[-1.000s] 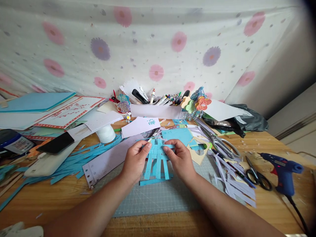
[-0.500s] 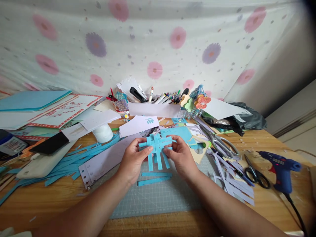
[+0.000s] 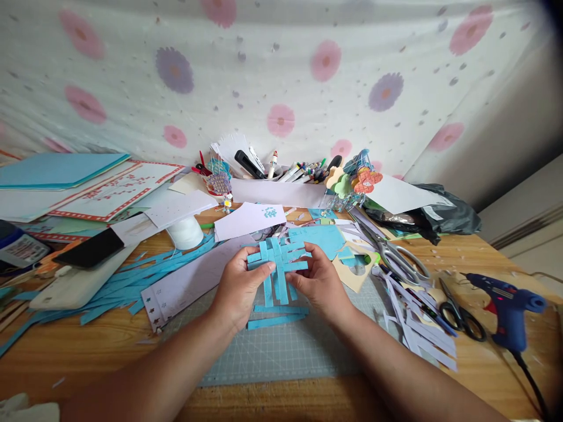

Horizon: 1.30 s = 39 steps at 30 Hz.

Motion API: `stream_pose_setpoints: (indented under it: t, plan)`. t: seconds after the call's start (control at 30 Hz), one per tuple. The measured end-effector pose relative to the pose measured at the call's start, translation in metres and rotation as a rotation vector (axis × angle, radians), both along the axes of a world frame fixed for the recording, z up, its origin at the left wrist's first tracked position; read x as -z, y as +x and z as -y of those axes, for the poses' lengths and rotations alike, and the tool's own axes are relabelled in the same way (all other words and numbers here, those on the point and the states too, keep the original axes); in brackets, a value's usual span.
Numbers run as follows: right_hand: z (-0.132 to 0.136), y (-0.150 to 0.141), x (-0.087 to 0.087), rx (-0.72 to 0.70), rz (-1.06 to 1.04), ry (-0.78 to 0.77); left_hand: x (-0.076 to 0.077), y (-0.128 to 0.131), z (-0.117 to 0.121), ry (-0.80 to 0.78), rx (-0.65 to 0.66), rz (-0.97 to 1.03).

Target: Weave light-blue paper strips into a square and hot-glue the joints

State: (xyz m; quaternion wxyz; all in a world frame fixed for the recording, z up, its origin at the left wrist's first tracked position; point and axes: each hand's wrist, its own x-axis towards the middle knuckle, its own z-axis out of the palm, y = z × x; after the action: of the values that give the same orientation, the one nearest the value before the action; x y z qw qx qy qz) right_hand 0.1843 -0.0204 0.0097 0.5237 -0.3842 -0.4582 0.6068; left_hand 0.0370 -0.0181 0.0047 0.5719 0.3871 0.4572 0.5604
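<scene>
A lattice of woven blue paper strips [image 3: 278, 264] is held up just above the grey cutting mat [image 3: 285, 351]. My left hand [image 3: 240, 287] pinches its left side, thumb on top. My right hand [image 3: 321, 284] grips its right side with curled fingers. Two loose blue strips [image 3: 277, 316] lie on the mat right below the lattice, between my wrists.
A heap of blue strips [image 3: 132, 281] and a lilac sheet [image 3: 189, 281] lie to the left. Large scissors [image 3: 391, 252], small black scissors [image 3: 460, 313] and a blue glue gun [image 3: 505, 308] lie to the right. A pen box [image 3: 281, 187], a phone [image 3: 90, 249] and a white tape roll [image 3: 185, 233] stand behind.
Both hands lifted the woven strips off the mat and drew them slightly toward me. Two loose strips stayed behind on the mat.
</scene>
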Motion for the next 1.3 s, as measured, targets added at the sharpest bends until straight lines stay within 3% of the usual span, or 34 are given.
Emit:
stream_pose_setpoints:
  t: [0.67,0.87,1.03,1.1,1.23,1.3]
  plan:
    - [-0.006,0.017,0.003,0.007,0.005,0.066,-0.001,0.001,0.001,0.023,0.037,-0.164]
    - [-0.009,0.018,0.0,0.009,0.08,-0.042,-0.001,0.002,0.0,0.089,0.055,-0.182]
    - [-0.002,0.054,-0.015,0.091,0.074,-0.129,-0.008,-0.012,-0.007,0.215,0.047,-0.362]
    - [0.009,0.071,-0.017,0.129,0.1,-0.156,-0.012,-0.018,-0.007,0.242,0.169,-0.48]
    - [0.037,0.09,-0.006,0.159,0.162,-0.247,-0.015,-0.022,0.003,0.426,0.593,-1.123]
    - [0.048,0.089,0.003,0.162,0.179,-0.261,-0.013,-0.019,0.009,0.485,0.661,-1.356]
